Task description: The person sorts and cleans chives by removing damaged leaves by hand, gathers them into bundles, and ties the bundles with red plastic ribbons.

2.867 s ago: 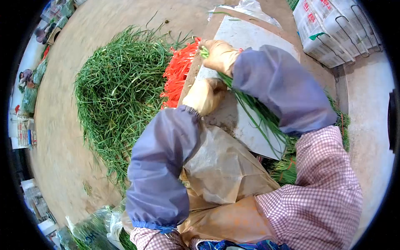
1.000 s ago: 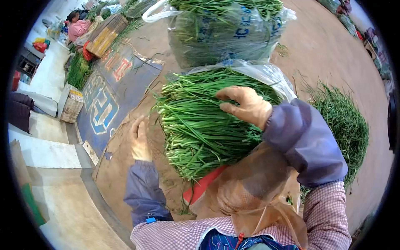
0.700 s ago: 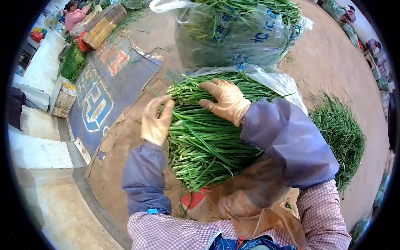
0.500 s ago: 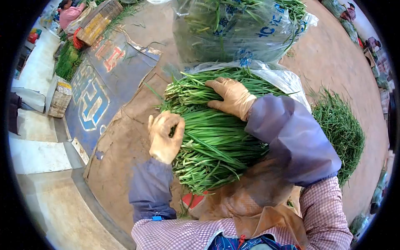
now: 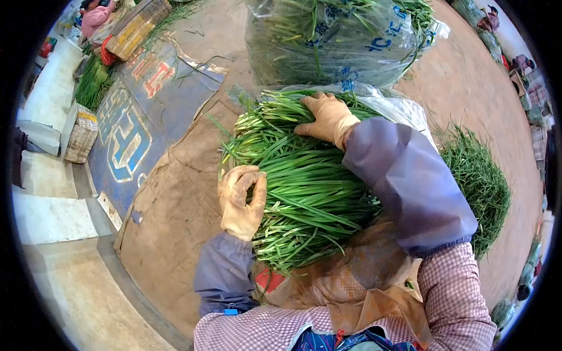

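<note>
A thick heap of garlic chives (image 5: pixel 316 187) lies in front of me, pale cut ends to the left and green leaves to the right. My right hand (image 5: pixel 331 120), in a tan glove, grips the upper part of the heap, thumb apart from the fingers. At the left edge, my left hand (image 5: pixel 240 202), gloved too, rests against the cut ends. Its fingers curl toward the thumb in a ring; whether any stalk is pinched there is hidden. Under the far side of the heap lies a clear plastic sheet (image 5: pixel 404 111).
A clear bag of greens (image 5: pixel 333 52) stands just beyond the heap. To the right lies a loose pile of greens (image 5: pixel 477 190). A blue printed sheet (image 5: pixel 158 105) covers ground at the left, with wicker baskets (image 5: pixel 140 29) past it. A person in pink (image 5: pixel 96 20) is far left.
My left hand has moved slightly right, closer in against the cut ends. My right hand has shifted a little up, still on the upper chives.
</note>
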Tool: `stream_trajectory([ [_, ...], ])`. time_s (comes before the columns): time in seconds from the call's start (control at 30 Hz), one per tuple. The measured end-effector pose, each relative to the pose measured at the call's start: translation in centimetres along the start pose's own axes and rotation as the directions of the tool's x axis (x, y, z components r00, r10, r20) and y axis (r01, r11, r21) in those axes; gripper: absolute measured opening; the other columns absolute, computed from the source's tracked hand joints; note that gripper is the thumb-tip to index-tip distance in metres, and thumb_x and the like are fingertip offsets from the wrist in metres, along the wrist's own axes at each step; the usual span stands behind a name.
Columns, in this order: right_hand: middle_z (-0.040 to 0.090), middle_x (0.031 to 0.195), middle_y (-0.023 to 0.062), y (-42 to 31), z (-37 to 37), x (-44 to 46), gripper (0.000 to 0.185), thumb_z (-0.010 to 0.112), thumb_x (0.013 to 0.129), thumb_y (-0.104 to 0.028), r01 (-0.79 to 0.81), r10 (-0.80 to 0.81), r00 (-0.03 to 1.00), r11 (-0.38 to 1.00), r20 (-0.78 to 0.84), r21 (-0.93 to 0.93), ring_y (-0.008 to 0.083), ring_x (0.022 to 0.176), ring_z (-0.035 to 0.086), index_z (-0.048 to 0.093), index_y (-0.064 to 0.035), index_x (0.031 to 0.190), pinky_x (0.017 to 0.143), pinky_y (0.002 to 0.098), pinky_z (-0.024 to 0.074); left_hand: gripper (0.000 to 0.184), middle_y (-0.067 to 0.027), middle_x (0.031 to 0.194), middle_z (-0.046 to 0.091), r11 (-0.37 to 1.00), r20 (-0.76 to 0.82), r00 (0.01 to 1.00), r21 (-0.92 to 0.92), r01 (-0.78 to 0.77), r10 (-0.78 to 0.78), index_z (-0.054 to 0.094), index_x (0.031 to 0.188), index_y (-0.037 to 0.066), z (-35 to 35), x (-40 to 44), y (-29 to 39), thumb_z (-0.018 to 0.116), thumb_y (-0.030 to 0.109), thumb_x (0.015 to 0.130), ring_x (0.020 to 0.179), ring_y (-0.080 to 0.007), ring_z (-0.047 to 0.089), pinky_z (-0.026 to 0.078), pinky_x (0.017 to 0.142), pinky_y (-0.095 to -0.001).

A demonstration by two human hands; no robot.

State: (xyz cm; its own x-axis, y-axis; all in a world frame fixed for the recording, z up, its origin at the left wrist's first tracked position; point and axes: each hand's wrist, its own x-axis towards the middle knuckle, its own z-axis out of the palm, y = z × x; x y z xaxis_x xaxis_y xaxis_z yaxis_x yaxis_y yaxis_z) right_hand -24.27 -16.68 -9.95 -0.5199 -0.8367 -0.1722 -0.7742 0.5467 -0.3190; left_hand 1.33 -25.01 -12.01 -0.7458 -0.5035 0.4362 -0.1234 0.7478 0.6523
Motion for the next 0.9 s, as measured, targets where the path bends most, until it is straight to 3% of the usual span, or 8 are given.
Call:
stream_trajectory([
  [0.1,0.064,0.114,0.0182,2.0,0.4,0.9,0.062,0.076,0.076,-0.027,-0.007,0.017,1.0,0.94,-0.026,0.34,0.0324,0.105,0.06,0.055,0.0006,0.127,0.093,0.0374,0.0464,0.007,-0.0102,0.097,0.065,1.0,-0.001,1.0,0.01,-0.002,0.002,0.066,0.091,0.003,0.1,0.2,-0.1,0.065,0.005,0.084,0.093,-0.0258,0.06,0.042,0.09,-0.0393],
  [0.2,0.066,0.108,0.01,4.2,0.6,0.8,0.054,0.077,0.075,-0.008,-0.042,0.162,0.983,0.654,-0.085,0.755,0.0186,0.098,0.061,0.057,0.004,0.123,0.088,0.0299,0.0474,0.008,-0.0105,0.098,0.065,0.999,0.011,0.999,-0.011,0.038,-0.038,0.066,0.092,0.003,0.1,0.2,-0.1,0.065,0.006,0.085,0.095,-0.0255,0.06,0.043,0.09,-0.0378],
  [0.27,0.069,0.102,0.0063,5.1,0.1,0.6,0.045,0.076,0.074,-0.005,0.13,0.116,0.975,0.405,-0.192,0.905,0.0152,0.092,0.063,0.062,0.0013,0.116,0.085,0.0292,0.0485,0.01,-0.0107,0.099,0.065,0.996,0.024,0.997,-0.046,0.081,-0.08,0.067,0.094,0.003,0.0,0.2,-0.1,0.065,0.006,0.085,0.096,-0.0254,0.06,0.044,0.091,-0.0368],
  [0.43,0.069,0.104,0.004,6.6,-3.8,-3.7,0.044,0.077,0.072,0.0,0.065,0.111,0.99,0.171,-0.084,0.983,0.0132,0.093,0.062,0.065,-0.0006,0.114,0.087,0.0302,0.048,0.024,-0.012,0.107,0.066,0.953,0.128,0.968,-0.189,0.238,-0.216,0.066,0.105,0.003,-1.4,1.3,0.9,0.067,0.018,0.086,0.107,-0.0244,0.059,0.037,0.102,-0.0465],
  [0.5,0.069,0.104,0.004,6.6,-4.7,-5.7,0.043,0.078,0.072,0.001,0.092,0.151,0.981,0.182,-0.121,0.979,0.0133,0.094,0.062,0.066,-0.0011,0.113,0.087,0.0305,0.048,0.037,-0.0138,0.112,0.066,0.973,-0.014,0.985,-0.158,0.17,-0.174,0.063,0.115,0.001,-2.1,2.2,0.8,0.069,0.021,0.085,0.111,-0.0261,0.058,0.037,0.104,-0.0462],
  [0.67,0.065,0.117,0.0046,6.2,-4.9,-9.2,0.053,0.073,0.076,0.003,0.165,0.094,0.978,0.187,-0.185,0.968,0.0157,0.103,0.061,0.058,-0.0042,0.127,0.095,0.0312,0.0462,0.077,-0.0263,0.136,0.049,0.986,0.291,0.951,0.095,-0.139,0.106,0.044,0.138,-0.004,-3.2,10.0,6.8,0.076,0.033,0.078,0.129,-0.036,0.045,0.031,0.11,-0.0418],
  [0.73,0.064,0.119,0.004,5.6,-5.0,-9.8,0.059,0.074,0.074,0.005,0.191,0.114,0.97,0.19,-0.215,0.963,0.0146,0.108,0.059,0.054,-0.0041,0.129,0.098,0.031,0.0449,0.103,-0.026,0.146,0.038,0.996,0.475,0.88,0.082,-0.042,-0.002,0.022,0.15,0.001,0.3,12.5,7.9,0.079,0.042,0.074,0.136,-0.0365,0.036,0.028,0.113,-0.0412],
  [0.9,0.059,0.126,0.0053,6.0,-3.0,-10.2,0.066,0.073,0.078,0.003,0.429,0.029,0.895,0.22,-0.446,0.876,0.0132,0.117,0.053,0.043,-0.0042,0.137,0.103,0.0307,0.042,0.109,-0.0125,0.146,0.038,0.664,0.357,0.884,-0.744,0.075,0.301,0.025,0.149,0.007,8.5,14.0,10.8,0.089,0.031,0.065,0.131,-0.0216,0.041,0.036,0.109,-0.0355],
])
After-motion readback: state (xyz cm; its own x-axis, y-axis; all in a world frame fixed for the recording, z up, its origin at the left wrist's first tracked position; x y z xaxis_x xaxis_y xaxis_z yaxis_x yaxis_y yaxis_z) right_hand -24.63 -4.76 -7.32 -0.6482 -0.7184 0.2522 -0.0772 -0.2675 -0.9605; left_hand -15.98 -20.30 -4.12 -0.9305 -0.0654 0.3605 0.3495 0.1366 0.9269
